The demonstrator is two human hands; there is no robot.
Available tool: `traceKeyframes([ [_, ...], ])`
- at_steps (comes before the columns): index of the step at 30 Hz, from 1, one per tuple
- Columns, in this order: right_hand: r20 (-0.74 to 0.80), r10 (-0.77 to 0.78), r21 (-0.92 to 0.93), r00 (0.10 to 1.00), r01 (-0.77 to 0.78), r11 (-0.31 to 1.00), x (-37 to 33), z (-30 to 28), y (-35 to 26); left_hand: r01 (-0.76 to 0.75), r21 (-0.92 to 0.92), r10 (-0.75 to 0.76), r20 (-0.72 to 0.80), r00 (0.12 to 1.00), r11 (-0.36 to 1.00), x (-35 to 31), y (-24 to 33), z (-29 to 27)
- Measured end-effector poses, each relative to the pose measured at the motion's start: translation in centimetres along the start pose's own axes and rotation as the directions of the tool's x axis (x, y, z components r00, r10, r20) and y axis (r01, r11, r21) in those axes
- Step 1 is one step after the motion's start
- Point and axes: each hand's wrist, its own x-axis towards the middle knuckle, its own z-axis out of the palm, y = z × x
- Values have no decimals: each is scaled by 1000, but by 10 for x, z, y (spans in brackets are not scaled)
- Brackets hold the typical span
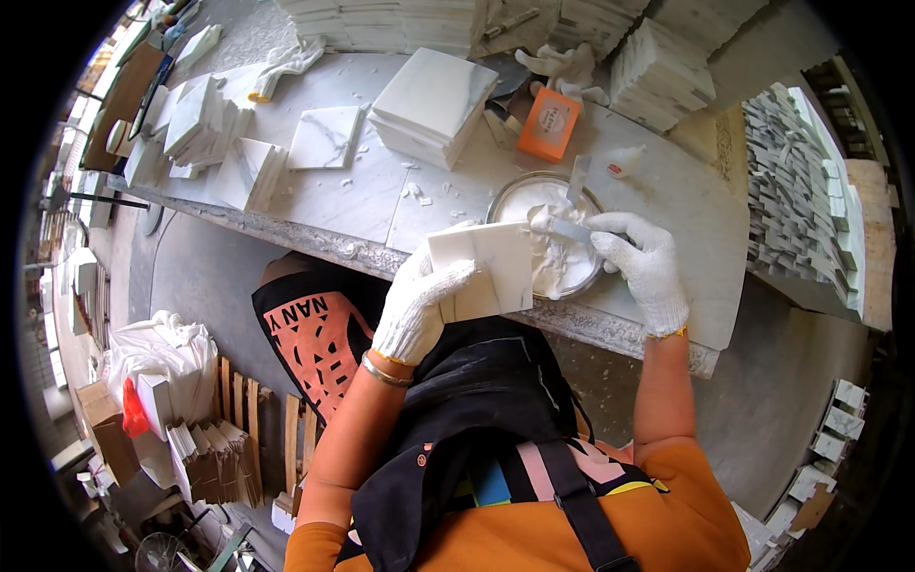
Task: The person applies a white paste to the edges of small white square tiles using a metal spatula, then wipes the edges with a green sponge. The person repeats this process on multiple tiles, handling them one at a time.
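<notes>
In a white knit glove, my left hand [424,300] grips a square white marble tile [488,272] with grey veins, thumb across its face. My right hand [640,262], gloved alike, pinches a putty knife [569,229] whose blade points left, with a lump of white paste [540,219] at its tip. Both are over the near side of a round metal pan [497,198] filled with white paste [553,257]. A second flat scraper [578,179] stands in the pan by its far rim. The tile's right edge overlaps the pan's left side.
A stack of tiles [429,105], a single tile [324,138] and tilted tile piles [248,174] lie on the stone-topped table [381,205]. Beyond the pan are an orange box [550,124], a small white bottle [625,161] and spare gloves [562,69]. Cartons [214,458] stand on the floor at left.
</notes>
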Motion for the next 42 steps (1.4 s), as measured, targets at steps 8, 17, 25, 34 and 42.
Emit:
traceKeyframes([
  [8,-58,-86,15,995,87,996,-12,3,-18,6,20,-6,-1,1000,1000,1,-2,3],
  [17,-71,-345,-228,936,321,919,-15,4,-15,20,13,-20,5,1000,1000,0,-2,2],
  [25,-141,-421,-319,896,361,876,-9,1,-8,20,15,-20,5,1000,1000,-1,-1,2],
  [34,-117,-457,-441,882,367,819,-11,-1,-1,-4,190,3,3,1000,982,-1,17,13],
  [42,-124,-472,-449,873,375,811,-13,-5,0,-355,809,398,165,902,468,-6,40,48],
])
